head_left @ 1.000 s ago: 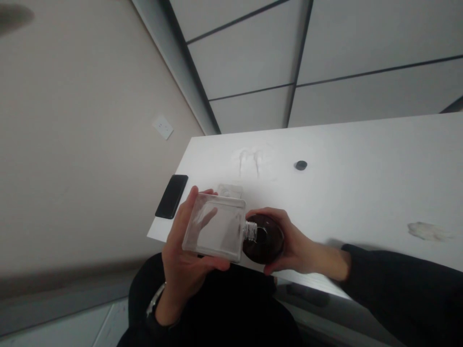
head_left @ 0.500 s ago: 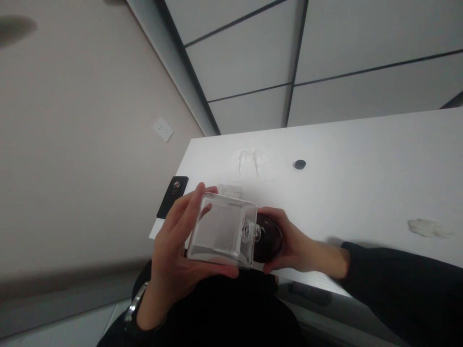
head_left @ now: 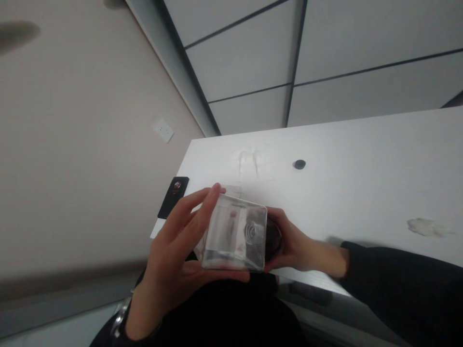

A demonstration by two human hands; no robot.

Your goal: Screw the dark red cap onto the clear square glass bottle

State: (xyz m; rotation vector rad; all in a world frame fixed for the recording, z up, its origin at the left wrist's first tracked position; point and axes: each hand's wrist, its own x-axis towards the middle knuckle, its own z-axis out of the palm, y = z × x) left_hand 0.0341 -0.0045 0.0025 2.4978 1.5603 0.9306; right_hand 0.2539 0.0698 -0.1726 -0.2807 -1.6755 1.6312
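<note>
My left hand point(head_left: 181, 241) is closed around a clear, square-sided container point(head_left: 231, 236), fingers along its upper edge and thumb beneath. Through its transparent wall shows a ringed round shape. My right hand point(head_left: 292, 246) wraps round a dark, glossy, rounded object point(head_left: 273, 236), whose left side lies behind the clear container. The two things overlap in view; whether they touch I cannot tell. Just beyond my left fingertips, part of another clear item point(head_left: 233, 191) shows on the white table point(head_left: 361, 183).
A black phone-like slab point(head_left: 173, 197) lies at the table's left edge by the wall. Farther back are a dark round spot point(head_left: 299, 164) and faint whitish marks point(head_left: 249, 164). A pale smudge point(head_left: 427, 227) is at the right. White panelled doors point(head_left: 246, 62) stand behind.
My left hand has shifted right and turned the clear container, so it now covers more of the dark object. My right hand has stayed nearly still.
</note>
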